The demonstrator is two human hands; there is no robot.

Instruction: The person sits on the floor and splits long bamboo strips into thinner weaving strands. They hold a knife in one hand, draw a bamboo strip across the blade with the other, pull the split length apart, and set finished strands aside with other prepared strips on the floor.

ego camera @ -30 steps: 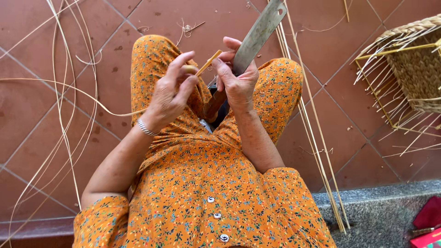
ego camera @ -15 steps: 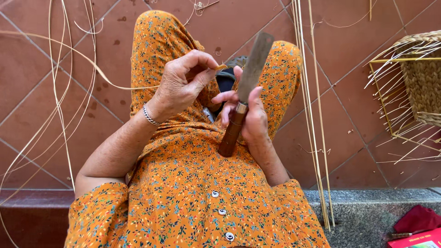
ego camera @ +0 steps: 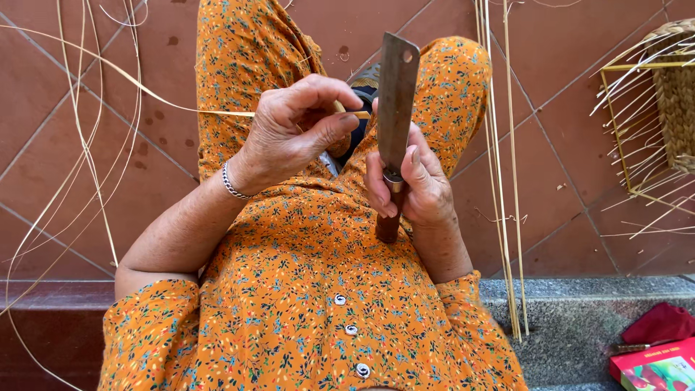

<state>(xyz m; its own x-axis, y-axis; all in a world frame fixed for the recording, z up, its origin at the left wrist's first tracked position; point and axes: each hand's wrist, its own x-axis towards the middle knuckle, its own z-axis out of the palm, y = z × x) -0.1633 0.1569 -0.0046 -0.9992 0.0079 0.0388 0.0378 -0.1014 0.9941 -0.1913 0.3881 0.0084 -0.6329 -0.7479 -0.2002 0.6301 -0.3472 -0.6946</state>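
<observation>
My right hand (ego camera: 409,185) grips the wooden handle of a flat-ended knife (ego camera: 397,101), its grey blade pointing up and away over my lap. My left hand (ego camera: 293,130) pinches a thin pale bamboo strip (ego camera: 166,98) between thumb and fingers, right beside the blade. The strip's short end touches the blade's edge, and its long part trails off to the left over the floor. A silver bracelet (ego camera: 232,185) circles my left wrist. I sit in an orange flowered dress with my knees raised.
Loose bamboo strips (ego camera: 79,137) curl over the red tiled floor at left, and straight ones (ego camera: 503,166) lie at right. A half-woven basket (ego camera: 670,101) with spokes sticking out stands at the far right. A red cloth (ego camera: 659,322) and a red box (ego camera: 655,366) lie on the grey stone step.
The knife has swung from leaning right to nearly upright. My right hand slid down onto the handle. My left hand keeps pinching the strip at the blade.
</observation>
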